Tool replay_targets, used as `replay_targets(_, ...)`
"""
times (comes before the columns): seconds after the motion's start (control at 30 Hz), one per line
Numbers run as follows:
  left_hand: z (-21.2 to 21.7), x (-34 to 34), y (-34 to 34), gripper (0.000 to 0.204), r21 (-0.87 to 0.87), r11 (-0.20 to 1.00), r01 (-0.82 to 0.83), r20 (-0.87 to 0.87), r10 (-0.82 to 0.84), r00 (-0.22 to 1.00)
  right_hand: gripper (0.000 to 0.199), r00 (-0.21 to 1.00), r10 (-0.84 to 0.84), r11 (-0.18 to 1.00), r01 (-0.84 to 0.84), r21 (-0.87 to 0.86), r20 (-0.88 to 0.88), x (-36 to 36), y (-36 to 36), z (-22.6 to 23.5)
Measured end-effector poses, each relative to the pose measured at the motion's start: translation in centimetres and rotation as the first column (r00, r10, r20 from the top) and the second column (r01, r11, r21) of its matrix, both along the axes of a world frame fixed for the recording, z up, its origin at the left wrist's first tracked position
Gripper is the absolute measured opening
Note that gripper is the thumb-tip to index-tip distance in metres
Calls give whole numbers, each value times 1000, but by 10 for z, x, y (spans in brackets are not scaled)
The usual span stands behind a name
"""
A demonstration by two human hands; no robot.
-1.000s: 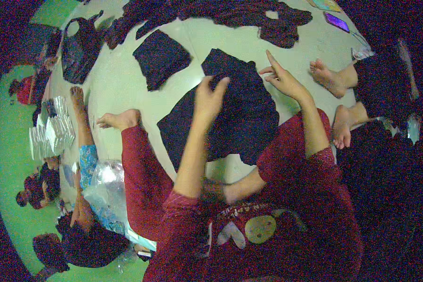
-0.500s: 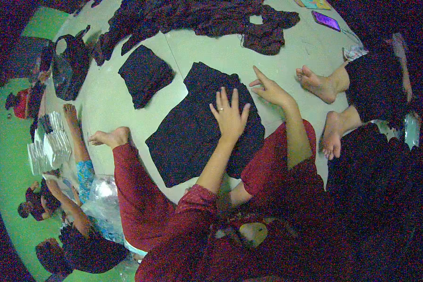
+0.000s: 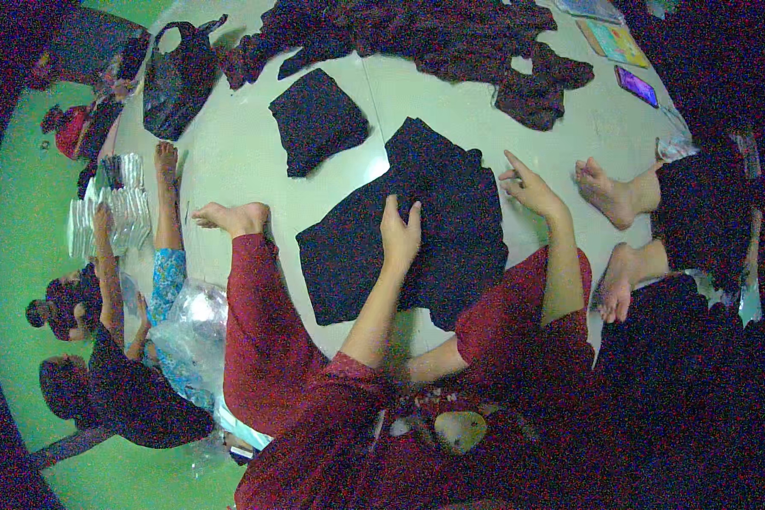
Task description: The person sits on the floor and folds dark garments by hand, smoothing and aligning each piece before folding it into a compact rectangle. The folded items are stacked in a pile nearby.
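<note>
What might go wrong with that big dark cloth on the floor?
The big dark cloth might get creased or dragged if the red-trousered right leg shifts, since they are right next to each other. The left hand is over the cloth's middle, so a careless sideways sweep could perhaps bunch it up.

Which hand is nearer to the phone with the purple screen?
Right. The right hand is below-left of the phone; the left hand is farther below-left, over the black garment.
</note>
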State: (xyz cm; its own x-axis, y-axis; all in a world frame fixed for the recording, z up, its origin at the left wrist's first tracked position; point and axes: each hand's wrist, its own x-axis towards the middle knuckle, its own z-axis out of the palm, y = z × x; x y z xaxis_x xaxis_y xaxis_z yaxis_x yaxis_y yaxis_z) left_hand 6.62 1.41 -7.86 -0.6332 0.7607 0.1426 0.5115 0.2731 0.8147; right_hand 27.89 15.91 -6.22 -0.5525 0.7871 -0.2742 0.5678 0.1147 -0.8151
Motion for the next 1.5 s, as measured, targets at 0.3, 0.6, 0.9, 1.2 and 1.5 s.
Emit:
replay_targets(0.3,182,-180,68,33,-179,733,657,-200,-681,705,66,993,96,989,-104,107,72,-14,-21,1)
replay_targets(0.6,58,-297,135,77,-417,908,38,-568,-293,769,65,978,175,984,-176,2,110,-27,-56,19)
replay_targets(0.9,3,-218,124,66,-443,896,10,-602,-306,738,63,976,204,979,-201,-40,81,-26,-60,12)
replay_targets(1.2,18,-58,-57,18,-505,568,650,-419,-820,391,61,981,144,987,-132,-91,130,-30,-36,-9)
replay_targets(1.5,-17,1,-168,20,-343,374,862,-456,-868,195,60,968,105,981,-138,133,226,-20,-52,-21)
